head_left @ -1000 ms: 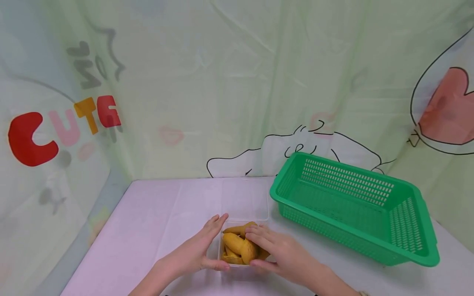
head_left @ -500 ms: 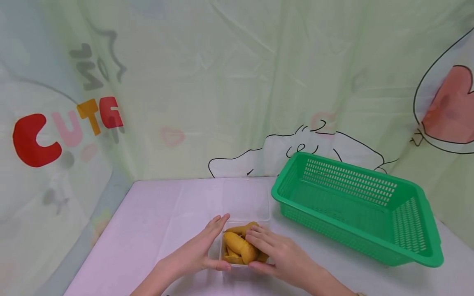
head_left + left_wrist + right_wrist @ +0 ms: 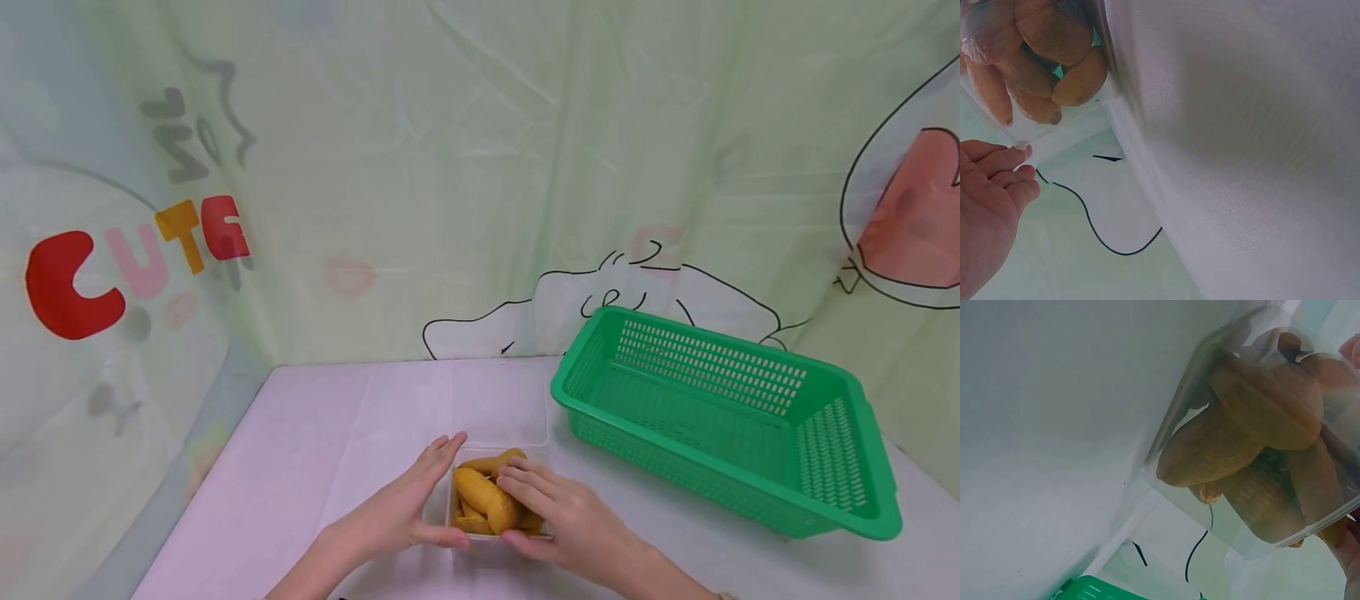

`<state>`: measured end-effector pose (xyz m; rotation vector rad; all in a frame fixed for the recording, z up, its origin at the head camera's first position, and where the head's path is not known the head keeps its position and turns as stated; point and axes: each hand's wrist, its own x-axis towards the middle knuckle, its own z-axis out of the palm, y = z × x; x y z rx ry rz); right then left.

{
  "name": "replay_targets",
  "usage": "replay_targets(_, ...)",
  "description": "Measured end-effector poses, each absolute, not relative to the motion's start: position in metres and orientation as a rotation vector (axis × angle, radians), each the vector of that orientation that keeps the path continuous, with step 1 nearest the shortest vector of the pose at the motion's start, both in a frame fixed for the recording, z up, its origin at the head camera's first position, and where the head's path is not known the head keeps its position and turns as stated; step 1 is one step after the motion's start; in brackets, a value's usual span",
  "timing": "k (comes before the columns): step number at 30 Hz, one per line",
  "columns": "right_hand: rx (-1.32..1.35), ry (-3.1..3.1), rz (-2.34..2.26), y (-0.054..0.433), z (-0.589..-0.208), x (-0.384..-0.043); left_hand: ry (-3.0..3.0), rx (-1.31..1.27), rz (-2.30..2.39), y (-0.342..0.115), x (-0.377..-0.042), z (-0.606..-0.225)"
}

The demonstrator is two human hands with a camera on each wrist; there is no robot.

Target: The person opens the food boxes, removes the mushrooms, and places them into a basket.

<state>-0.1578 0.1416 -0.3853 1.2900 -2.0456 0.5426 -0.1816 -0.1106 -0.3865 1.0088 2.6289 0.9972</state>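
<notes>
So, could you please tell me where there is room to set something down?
Bare tabletop lies between the left hand and the curtain; inside the green basket looks free. Crowded: the filled container between left and right hand.

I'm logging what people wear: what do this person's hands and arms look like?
The left hand and right hand are gloveless, with no rings showing; the visible forearms are bare. A pale sliver beside the right forearm is too small to identify.
</notes>
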Motion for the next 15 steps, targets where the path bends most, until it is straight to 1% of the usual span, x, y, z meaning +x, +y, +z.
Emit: replay_targets(15,1.288,-2.021,0.667,0.1402,-0.3856,-0.1574,2.625,1.013,1.011,-0.1105,-0.1809,-0.3860)
